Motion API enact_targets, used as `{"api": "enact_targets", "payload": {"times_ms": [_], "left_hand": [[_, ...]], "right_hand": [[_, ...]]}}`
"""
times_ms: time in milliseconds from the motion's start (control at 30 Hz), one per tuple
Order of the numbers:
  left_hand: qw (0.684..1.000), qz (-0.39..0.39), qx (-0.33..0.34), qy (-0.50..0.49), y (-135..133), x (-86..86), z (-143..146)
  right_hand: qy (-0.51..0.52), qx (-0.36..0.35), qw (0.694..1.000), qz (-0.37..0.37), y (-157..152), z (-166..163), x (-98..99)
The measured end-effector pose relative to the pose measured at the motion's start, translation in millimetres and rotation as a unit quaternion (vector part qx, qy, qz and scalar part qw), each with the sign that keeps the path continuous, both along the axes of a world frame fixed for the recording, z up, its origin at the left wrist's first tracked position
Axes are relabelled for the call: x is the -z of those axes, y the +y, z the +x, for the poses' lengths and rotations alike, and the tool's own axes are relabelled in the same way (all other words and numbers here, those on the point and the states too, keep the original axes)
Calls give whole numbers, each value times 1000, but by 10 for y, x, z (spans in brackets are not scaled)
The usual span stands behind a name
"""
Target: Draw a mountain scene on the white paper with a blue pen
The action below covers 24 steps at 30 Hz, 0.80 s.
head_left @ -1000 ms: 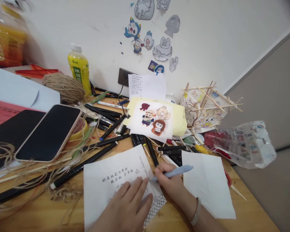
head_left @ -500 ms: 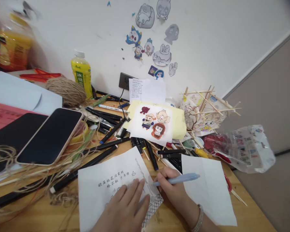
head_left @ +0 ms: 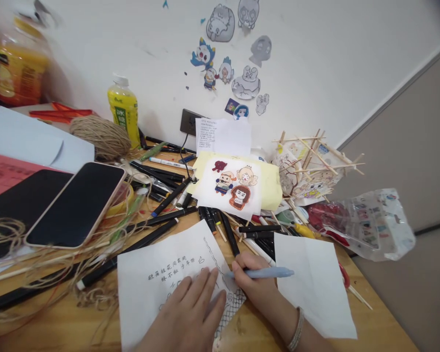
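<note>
A white sheet of paper (head_left: 139, 293) lies at an angle on the wooden table, with handwritten characters and a line drawing in black. My left hand (head_left: 190, 310) rests flat on it, fingers stretched, covering part of the drawing. In my right hand (head_left: 254, 281) is a light blue pen (head_left: 273, 273), pinched between thumb and fingers. Its tip is at the sheet's right edge, beside a wavy drawn line. A second, blank white sheet (head_left: 311, 283) lies partly beneath my right forearm, which wears a bracelet (head_left: 297, 330).
Many black markers (head_left: 168, 215) lie scattered behind the sheet. A phone (head_left: 77, 205) and tangled twine (head_left: 100, 138) are on the left, near a yellow bottle (head_left: 123, 110). Coloured character drawings (head_left: 229, 186) stand in the middle. A stick frame (head_left: 315, 166) and a plastic bag (head_left: 381, 225) are at right.
My right hand and the pen have shifted slightly left, and the pen lies at a flatter angle. My left hand stays on the sheet.
</note>
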State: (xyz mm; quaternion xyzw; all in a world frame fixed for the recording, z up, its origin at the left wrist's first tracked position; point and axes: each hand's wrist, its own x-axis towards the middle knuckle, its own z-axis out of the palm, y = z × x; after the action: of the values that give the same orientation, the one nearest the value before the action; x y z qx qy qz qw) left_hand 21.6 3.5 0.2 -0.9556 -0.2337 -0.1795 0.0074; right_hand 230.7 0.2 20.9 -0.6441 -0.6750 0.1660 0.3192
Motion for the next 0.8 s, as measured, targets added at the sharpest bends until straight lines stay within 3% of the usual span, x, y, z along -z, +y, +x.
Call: {"api": "enact_targets", "payload": {"times_ms": [800], "left_hand": [[1000,1,4,-2,8,-20,2]], "right_hand": [[62,7,997,-42,-7,49,63]]}}
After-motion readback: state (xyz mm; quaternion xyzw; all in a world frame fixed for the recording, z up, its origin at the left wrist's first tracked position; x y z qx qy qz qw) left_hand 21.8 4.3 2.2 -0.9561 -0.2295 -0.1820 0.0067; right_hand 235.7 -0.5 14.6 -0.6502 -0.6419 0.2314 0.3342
